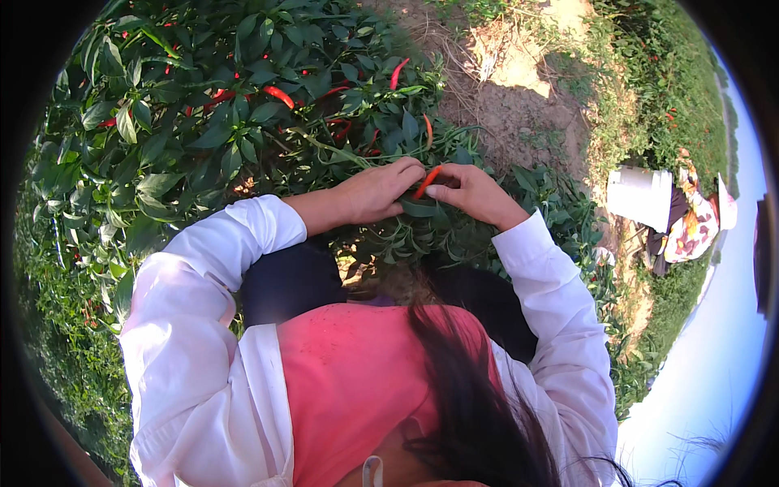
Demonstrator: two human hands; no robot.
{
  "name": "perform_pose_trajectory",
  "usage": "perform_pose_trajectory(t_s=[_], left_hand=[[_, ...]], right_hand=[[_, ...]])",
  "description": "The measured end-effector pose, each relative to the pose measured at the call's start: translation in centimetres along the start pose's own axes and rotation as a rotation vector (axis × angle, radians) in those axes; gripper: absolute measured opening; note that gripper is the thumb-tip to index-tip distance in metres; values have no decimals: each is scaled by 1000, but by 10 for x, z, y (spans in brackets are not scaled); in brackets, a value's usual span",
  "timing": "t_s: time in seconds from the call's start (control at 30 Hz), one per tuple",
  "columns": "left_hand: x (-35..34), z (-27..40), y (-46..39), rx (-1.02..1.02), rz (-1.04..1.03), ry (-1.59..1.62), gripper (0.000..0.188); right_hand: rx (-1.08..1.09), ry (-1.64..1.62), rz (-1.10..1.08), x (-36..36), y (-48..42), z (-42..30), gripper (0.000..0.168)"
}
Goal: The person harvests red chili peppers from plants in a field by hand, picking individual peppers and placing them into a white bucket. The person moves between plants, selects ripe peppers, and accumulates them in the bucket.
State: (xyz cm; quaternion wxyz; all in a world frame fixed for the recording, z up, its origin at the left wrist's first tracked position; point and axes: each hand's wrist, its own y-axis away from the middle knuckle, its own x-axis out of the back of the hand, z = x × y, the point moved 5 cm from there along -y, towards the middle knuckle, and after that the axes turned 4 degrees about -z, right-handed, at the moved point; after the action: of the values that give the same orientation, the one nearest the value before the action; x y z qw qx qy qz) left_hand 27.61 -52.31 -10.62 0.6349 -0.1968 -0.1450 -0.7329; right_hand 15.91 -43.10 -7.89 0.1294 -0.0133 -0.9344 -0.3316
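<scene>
Between the thumb and fingers of my right hand point(465, 190) is a slim orange-red chili pepper point(428, 182), tilted, its upper end by my fingertips. Close beside it on the left, my left hand point(378, 190) is bent over the leaves of the chili plant point(420, 209); its fingertips are partly hidden, so its hold cannot be told. Another orange-red chili point(429, 131) hangs just above my hands. Further up the foliage show a red chili point(398, 73) and a curved red chili point(279, 96), with several more half covered by leaves.
Dense chili plants point(152, 146) fill the left side. A strip of bare soil point(517, 122) with dry stalks runs along the right. Beyond it, a person in a hat and patterned top point(691, 234) is beside a white bucket point(640, 196). My knees are close below my hands.
</scene>
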Motion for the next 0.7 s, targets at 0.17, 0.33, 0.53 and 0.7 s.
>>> perform_pose_trajectory(t_s=[0.17,0.33,0.53,0.7], left_hand=[[-5,-11,3,62,-29,58,33],[-7,-16,-1,97,-22,277,29],[-7,-10,3,54,42,85,22],[-21,-11,15,29,-215,39,26]], right_hand=[[461,523,327,-10,12,-24,20],[455,428,174,-8,15,-39,19],[293,-28,204,-17,12,-17,16],[-102,-627,398,25,15,12,16]])
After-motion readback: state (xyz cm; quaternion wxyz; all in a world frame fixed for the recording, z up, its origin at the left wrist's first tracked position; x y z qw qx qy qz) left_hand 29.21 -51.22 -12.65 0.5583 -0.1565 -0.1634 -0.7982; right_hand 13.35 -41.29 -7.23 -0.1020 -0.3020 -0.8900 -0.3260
